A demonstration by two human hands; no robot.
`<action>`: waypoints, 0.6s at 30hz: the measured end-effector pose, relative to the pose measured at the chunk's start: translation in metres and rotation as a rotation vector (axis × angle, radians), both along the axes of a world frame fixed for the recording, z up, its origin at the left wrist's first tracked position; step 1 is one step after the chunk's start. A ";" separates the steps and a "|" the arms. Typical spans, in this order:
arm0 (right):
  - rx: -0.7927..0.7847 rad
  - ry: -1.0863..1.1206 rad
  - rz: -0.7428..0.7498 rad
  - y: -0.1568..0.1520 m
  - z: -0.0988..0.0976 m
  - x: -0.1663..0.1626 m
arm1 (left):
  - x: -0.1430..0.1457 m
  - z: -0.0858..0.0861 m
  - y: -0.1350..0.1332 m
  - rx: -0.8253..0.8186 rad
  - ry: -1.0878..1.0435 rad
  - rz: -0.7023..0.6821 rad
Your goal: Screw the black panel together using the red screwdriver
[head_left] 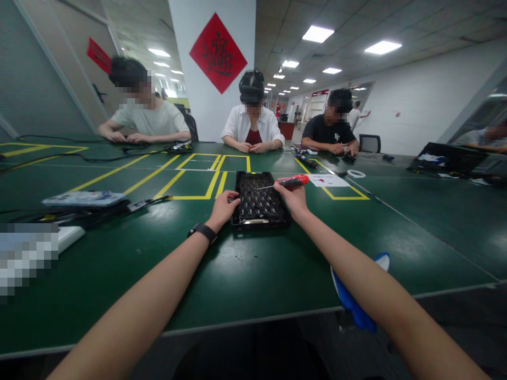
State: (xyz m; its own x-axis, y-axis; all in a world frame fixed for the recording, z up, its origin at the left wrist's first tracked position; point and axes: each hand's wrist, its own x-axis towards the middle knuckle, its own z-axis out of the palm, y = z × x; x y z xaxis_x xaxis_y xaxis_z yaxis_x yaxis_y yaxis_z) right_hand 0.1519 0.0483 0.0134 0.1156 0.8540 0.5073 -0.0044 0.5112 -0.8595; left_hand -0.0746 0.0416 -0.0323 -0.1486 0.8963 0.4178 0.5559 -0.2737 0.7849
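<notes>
A black rectangular device point(259, 203), opened so that its insides show, lies flat on the green table point(253, 274) in front of me. My left hand point(224, 207) rests against its left edge with the fingers curled on the rim. My right hand point(292, 195) is closed round a screwdriver with a red handle point(293, 181). The thin shaft of the screwdriver points left over the device. A dark watch sits on my left wrist.
Yellow tape lines mark boxes on the table. A white sheet point(328, 180) and a tape roll point(356, 173) lie to the right, a stack of flat items point(83, 203) and cables to the left. Three people sit across the table. A blue-and-white object point(356, 295) shows under my right forearm.
</notes>
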 end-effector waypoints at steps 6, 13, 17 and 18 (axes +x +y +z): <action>0.031 -0.184 0.042 -0.003 -0.006 0.002 | 0.003 0.000 0.000 -0.026 -0.012 0.021; 0.081 -0.323 0.134 -0.001 -0.005 0.000 | 0.004 0.002 -0.004 0.033 0.011 -0.030; 0.083 -0.320 0.148 0.001 -0.006 -0.001 | 0.005 0.004 -0.007 0.104 0.074 -0.049; 0.073 -0.328 0.154 0.002 -0.006 -0.001 | 0.005 0.004 -0.008 0.108 0.086 -0.052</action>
